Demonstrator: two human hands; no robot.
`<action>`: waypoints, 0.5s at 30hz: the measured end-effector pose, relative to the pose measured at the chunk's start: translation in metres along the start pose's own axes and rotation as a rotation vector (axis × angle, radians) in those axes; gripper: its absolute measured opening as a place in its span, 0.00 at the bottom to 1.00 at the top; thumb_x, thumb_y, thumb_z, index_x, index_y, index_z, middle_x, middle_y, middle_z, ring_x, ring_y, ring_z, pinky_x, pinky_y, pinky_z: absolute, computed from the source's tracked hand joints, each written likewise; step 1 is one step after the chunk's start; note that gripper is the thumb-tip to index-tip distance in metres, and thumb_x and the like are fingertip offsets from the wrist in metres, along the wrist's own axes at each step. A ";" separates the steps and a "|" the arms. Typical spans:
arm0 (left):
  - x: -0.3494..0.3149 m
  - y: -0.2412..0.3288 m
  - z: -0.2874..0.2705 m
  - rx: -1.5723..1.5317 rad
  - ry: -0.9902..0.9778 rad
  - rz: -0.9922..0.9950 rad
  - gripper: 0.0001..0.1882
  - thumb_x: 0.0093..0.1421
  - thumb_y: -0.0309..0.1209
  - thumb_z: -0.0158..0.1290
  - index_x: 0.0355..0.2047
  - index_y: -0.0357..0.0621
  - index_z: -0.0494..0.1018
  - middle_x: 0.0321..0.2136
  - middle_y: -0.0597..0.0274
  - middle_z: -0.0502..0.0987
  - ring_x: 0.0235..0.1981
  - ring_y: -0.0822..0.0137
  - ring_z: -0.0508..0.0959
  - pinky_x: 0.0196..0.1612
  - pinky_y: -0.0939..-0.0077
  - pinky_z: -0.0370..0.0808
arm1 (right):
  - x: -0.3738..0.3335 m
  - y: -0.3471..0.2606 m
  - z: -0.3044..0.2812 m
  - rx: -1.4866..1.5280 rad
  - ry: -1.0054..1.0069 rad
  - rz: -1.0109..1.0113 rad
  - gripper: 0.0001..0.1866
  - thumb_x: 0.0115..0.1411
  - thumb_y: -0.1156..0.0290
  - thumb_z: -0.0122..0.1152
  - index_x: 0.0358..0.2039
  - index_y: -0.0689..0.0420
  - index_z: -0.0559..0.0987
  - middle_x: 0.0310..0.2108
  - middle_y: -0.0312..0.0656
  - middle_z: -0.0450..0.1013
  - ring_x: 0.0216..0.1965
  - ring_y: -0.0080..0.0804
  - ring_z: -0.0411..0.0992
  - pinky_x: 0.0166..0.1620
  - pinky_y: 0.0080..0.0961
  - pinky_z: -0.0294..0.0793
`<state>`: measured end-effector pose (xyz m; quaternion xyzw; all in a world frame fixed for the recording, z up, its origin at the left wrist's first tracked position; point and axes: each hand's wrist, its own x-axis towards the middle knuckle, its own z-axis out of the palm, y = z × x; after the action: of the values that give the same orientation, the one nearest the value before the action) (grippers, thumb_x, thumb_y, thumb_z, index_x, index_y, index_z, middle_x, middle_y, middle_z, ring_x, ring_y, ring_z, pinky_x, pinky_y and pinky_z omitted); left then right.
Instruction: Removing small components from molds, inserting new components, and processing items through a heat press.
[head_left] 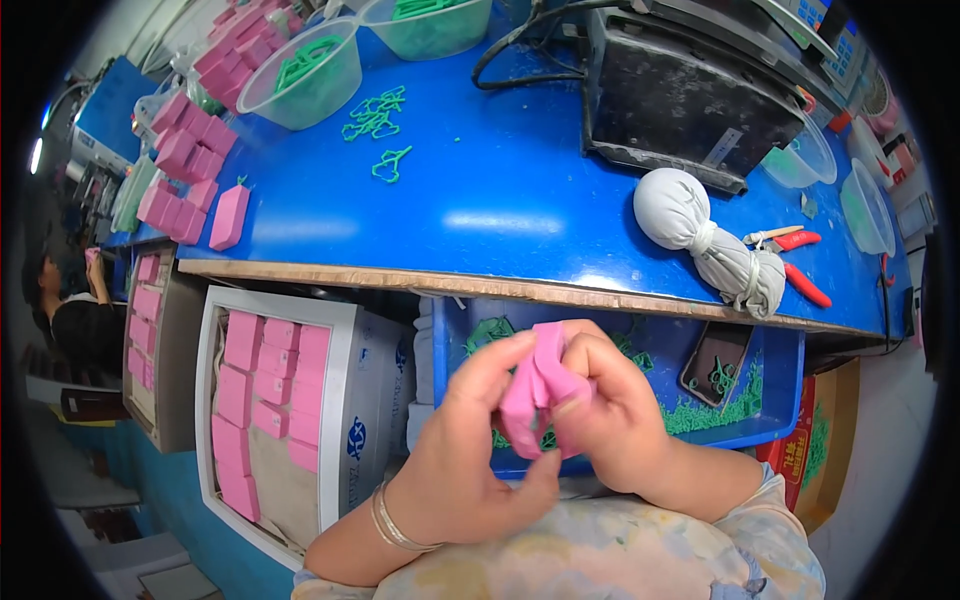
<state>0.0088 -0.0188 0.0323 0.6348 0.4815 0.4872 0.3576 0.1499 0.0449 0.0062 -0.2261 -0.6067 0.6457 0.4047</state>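
Just off the bench edge [400,280], above blue tray [788,395]; left hand [462,425] and right hand [618,410] tight round pink piece [540,385]

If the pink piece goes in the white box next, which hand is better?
Probably the left hand: both hands grip the pink piece, but the left is closer to the white box, while the right hand would have to reach across.
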 end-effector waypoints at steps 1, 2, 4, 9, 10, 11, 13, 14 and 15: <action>0.003 0.004 -0.002 0.025 -0.068 -0.064 0.36 0.47 0.20 0.54 0.56 0.33 0.50 0.38 0.50 0.68 0.33 0.67 0.72 0.37 0.76 0.70 | 0.002 0.004 -0.002 -0.029 -0.047 -0.007 0.12 0.62 0.64 0.48 0.30 0.60 0.69 0.37 0.43 0.64 0.39 0.28 0.62 0.42 0.24 0.63; 0.006 0.005 -0.005 0.253 -0.062 0.056 0.37 0.42 0.21 0.59 0.54 0.37 0.58 0.34 0.54 0.68 0.31 0.63 0.72 0.35 0.73 0.70 | 0.004 0.006 -0.003 -0.058 -0.093 -0.013 0.12 0.61 0.63 0.49 0.27 0.58 0.68 0.34 0.41 0.65 0.36 0.25 0.62 0.41 0.22 0.63; 0.010 0.001 -0.018 0.356 -0.117 0.110 0.35 0.40 0.23 0.61 0.51 0.37 0.60 0.31 0.57 0.68 0.28 0.64 0.70 0.31 0.75 0.67 | 0.005 0.003 -0.010 0.086 -0.132 0.200 0.13 0.61 0.62 0.51 0.25 0.57 0.65 0.32 0.39 0.66 0.35 0.22 0.62 0.40 0.20 0.63; 0.009 -0.013 -0.017 0.399 0.072 0.249 0.24 0.37 0.23 0.66 0.31 0.41 0.62 0.20 0.63 0.63 0.19 0.70 0.63 0.21 0.80 0.60 | 0.001 0.009 -0.008 0.527 -0.014 0.352 0.16 0.60 0.59 0.52 0.33 0.56 0.59 0.35 0.42 0.68 0.38 0.21 0.64 0.42 0.21 0.65; 0.008 -0.017 -0.014 0.398 0.118 0.247 0.25 0.38 0.21 0.65 0.28 0.43 0.57 0.20 0.63 0.64 0.18 0.72 0.64 0.21 0.82 0.60 | 0.003 0.003 -0.002 0.543 0.009 0.307 0.16 0.60 0.62 0.54 0.35 0.56 0.58 0.36 0.42 0.66 0.38 0.20 0.63 0.42 0.22 0.66; 0.005 -0.024 -0.010 0.399 0.116 0.250 0.25 0.38 0.21 0.65 0.28 0.43 0.57 0.20 0.63 0.64 0.18 0.72 0.64 0.21 0.82 0.60 | 0.002 0.002 0.004 0.543 0.010 0.304 0.16 0.60 0.62 0.54 0.35 0.56 0.58 0.36 0.42 0.66 0.38 0.20 0.63 0.42 0.22 0.66; -0.001 -0.033 0.001 0.273 0.250 0.174 0.26 0.40 0.20 0.63 0.31 0.42 0.55 0.21 0.63 0.63 0.20 0.73 0.66 0.22 0.82 0.61 | 0.000 0.001 0.011 0.336 -0.041 0.195 0.16 0.58 0.65 0.55 0.34 0.55 0.57 0.36 0.41 0.65 0.35 0.20 0.62 0.41 0.22 0.65; 0.000 -0.033 0.009 0.238 0.238 0.204 0.32 0.41 0.18 0.61 0.42 0.39 0.53 0.21 0.62 0.64 0.21 0.73 0.67 0.24 0.82 0.63 | 0.000 -0.004 0.011 0.352 -0.036 0.313 0.15 0.57 0.69 0.56 0.28 0.54 0.57 0.37 0.40 0.65 0.35 0.21 0.63 0.41 0.21 0.65; 0.000 -0.030 0.011 0.235 0.237 0.203 0.32 0.41 0.18 0.61 0.42 0.39 0.53 0.21 0.62 0.64 0.21 0.73 0.67 0.24 0.82 0.63 | 0.001 -0.004 0.010 0.351 -0.034 0.315 0.15 0.57 0.69 0.56 0.28 0.54 0.57 0.37 0.40 0.65 0.35 0.21 0.63 0.41 0.21 0.65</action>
<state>0.0113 -0.0102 0.0017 0.6557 0.5074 0.5324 0.1707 0.1429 0.0392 0.0114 -0.2332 -0.4490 0.8002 0.3220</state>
